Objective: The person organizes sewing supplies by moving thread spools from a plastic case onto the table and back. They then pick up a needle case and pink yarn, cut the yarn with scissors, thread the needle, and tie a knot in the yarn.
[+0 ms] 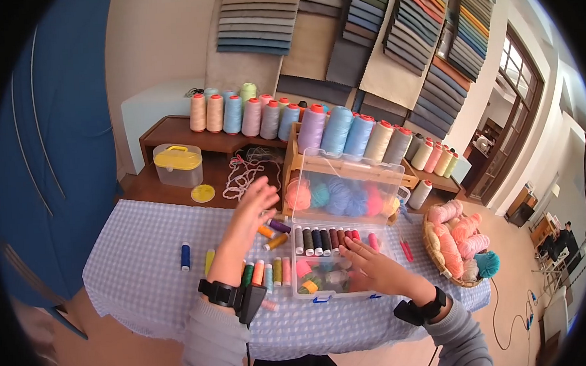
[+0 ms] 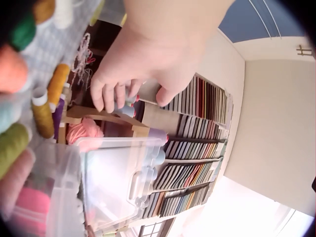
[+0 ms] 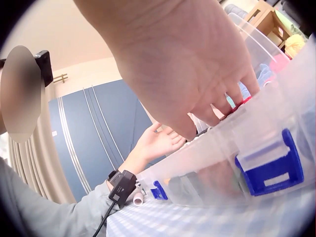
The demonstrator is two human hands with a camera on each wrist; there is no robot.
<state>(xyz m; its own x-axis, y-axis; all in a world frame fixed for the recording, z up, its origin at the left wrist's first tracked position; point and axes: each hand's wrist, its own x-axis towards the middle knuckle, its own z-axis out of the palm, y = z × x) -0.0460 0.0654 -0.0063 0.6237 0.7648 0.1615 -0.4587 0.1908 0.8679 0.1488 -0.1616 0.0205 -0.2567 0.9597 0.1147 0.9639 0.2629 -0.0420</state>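
My left hand [image 1: 253,204] is raised above the table left of the box, its fingers spread and nothing in them. My right hand [image 1: 380,265] reaches over the front of a clear plastic box [image 1: 350,293], fingers extended down onto the red end of a row of thread spools [image 1: 317,242]. That row runs from grey and black through brown to red, and a pink spool [image 1: 373,240] lies at its right. Colored balls show through the box's front, partly covered by my right hand. Blue latches [image 3: 270,165] hang undone on the front wall, and the lid [image 1: 344,161] stands upright.
Loose spools [image 1: 277,271] lie left of the box, with a blue spool [image 1: 186,257] farther left. A yarn basket [image 1: 433,252] and red-handled scissors [image 1: 407,250] sit to the right. Behind stand large thread cones [image 1: 336,130] and a yellow-lidded tub [image 1: 178,167].
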